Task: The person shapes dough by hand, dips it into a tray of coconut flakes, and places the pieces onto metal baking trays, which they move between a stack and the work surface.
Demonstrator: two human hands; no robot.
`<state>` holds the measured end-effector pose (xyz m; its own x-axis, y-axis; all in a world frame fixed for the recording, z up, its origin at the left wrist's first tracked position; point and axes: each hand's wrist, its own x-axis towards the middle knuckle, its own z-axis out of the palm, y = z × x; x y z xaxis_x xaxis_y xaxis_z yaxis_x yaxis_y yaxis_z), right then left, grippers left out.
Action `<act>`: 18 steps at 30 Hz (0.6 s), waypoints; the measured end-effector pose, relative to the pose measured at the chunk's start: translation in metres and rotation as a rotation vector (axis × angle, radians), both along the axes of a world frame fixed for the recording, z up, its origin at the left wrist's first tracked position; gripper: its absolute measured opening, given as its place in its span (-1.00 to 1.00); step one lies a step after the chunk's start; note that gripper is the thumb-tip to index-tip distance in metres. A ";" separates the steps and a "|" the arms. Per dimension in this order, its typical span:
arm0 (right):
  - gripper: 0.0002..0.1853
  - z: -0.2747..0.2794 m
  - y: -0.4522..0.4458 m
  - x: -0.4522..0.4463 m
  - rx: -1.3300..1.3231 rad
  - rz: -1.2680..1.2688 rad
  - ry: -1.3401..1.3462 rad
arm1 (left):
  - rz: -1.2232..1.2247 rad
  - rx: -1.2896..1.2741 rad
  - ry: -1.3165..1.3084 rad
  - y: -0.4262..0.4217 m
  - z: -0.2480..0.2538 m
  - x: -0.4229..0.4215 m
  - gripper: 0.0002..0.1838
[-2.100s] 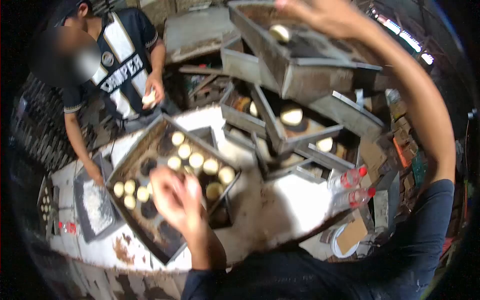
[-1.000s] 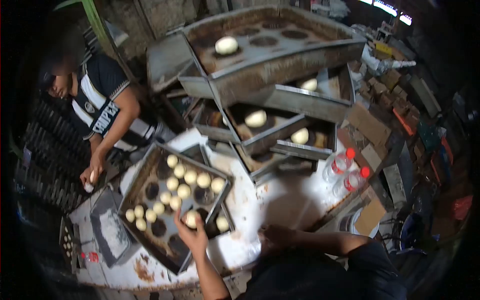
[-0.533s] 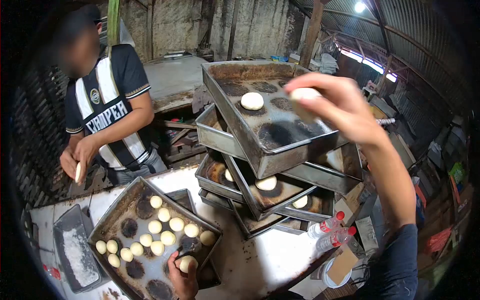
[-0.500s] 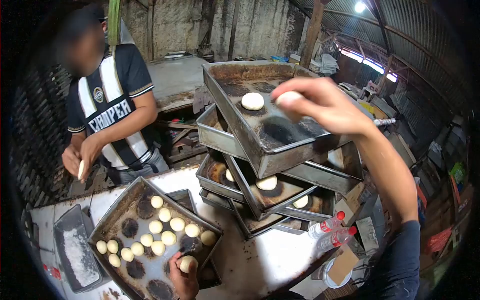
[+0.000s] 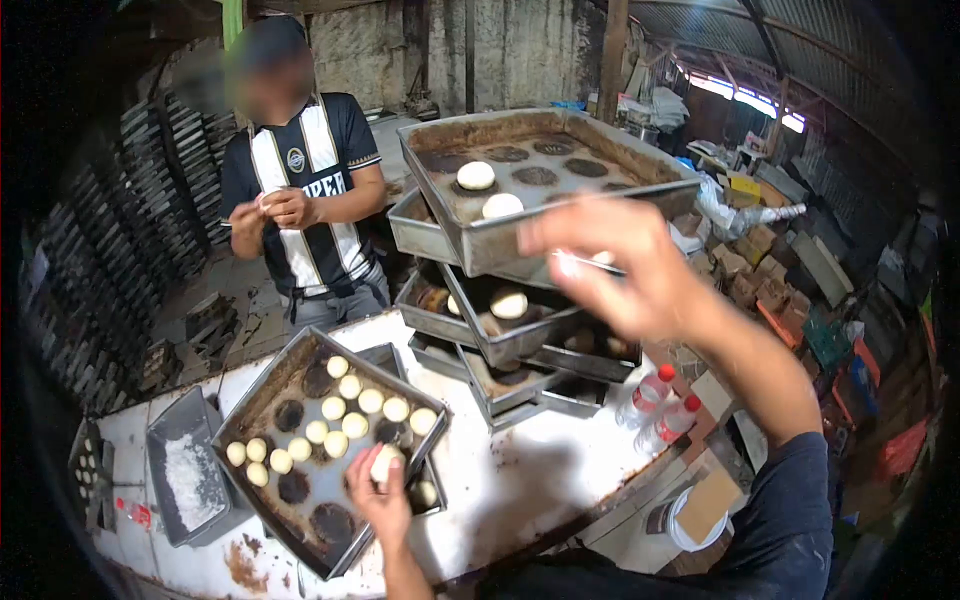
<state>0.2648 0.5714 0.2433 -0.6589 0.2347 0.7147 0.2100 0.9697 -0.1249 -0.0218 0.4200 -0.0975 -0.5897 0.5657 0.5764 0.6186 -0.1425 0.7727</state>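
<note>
My left hand [image 5: 383, 500] is closed around a pale dough ball [image 5: 385, 463] at the right side of the low tray [image 5: 335, 553], which holds several smaller dough balls. My right hand [image 5: 610, 262], blurred, is raised in front of the top tray [image 5: 560, 222] of the stack; its fingers are apart and nothing shows between them. Inside that top tray, two dough balls lie near its left side, one behind [image 5: 476, 176] and one in front [image 5: 502, 206]. Lower trays in the stack hold a few more dough balls.
Across the table [image 5: 520, 540] stands a co-worker [image 5: 310, 200], both hands together on something small. A grey tub of white flour [image 5: 190, 485] is at the left. Two red-capped bottles [image 5: 665, 425] stand at the right, beside a white bucket [image 5: 690, 520].
My right hand has let go of its dough ball, which now lies in the top tray, and has come down toward me. The co-worker's hands have risen. The view has shifted.
</note>
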 end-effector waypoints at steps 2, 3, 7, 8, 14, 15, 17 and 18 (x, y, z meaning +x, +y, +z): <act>-0.68 -0.055 -0.054 0.021 -0.243 0.176 -0.101 | -0.313 0.121 -0.573 -0.015 0.071 0.064 -0.32; -0.57 -0.096 -0.074 0.028 -0.313 0.142 -0.153 | -0.361 0.145 -0.483 -0.020 0.088 0.088 -0.22; -0.42 -0.190 -0.134 0.027 -1.306 0.180 0.007 | -0.507 0.079 0.143 -0.043 0.104 0.143 0.08; -0.45 -0.200 -0.144 0.024 -1.586 0.313 0.255 | -0.571 0.092 0.311 -0.053 0.110 0.151 0.15; -0.41 -0.239 -0.201 0.011 -0.495 0.229 0.381 | -0.746 -0.017 -0.592 -0.125 0.101 0.153 -0.30; -0.43 -0.237 -0.213 0.006 -0.550 0.245 0.415 | -0.626 -0.022 -0.571 -0.137 0.104 0.150 -0.41; -0.53 -0.233 -0.226 -0.012 -0.564 0.249 0.527 | -0.393 -0.016 -0.505 -0.160 0.109 0.149 -0.60; -0.53 -0.236 -0.232 -0.023 -0.583 0.270 0.515 | -0.363 -0.018 -0.514 -0.171 0.106 0.147 -0.60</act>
